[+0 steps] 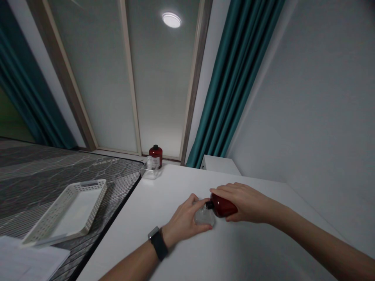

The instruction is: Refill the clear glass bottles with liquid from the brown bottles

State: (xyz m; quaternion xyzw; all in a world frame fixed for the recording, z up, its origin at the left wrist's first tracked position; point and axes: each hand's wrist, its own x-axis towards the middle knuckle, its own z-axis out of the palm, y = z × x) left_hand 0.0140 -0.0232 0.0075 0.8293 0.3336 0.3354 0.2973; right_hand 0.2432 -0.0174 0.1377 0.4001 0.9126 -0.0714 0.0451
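My right hand [244,201] is wrapped round a dark red bottle [223,206] tipped on its side, its black neck facing left. Under that neck, a clear container [204,216] stands on the white table, and my left hand [187,218] grips it with thumb and fingers on either side. The neck appears right at the container's top; whether they touch I cannot tell. Any liquid passing between them is too small to make out. A watch with a dark strap [158,242] sits on my left wrist.
At the table's [175,187] far left corner stand another red bottle [156,156] with a black cap and a clear tray [150,171] holding clear items. Left of the table, a white basket [95,207] and papers [32,259] lie on a patterned grey surface. A wall rises at right.
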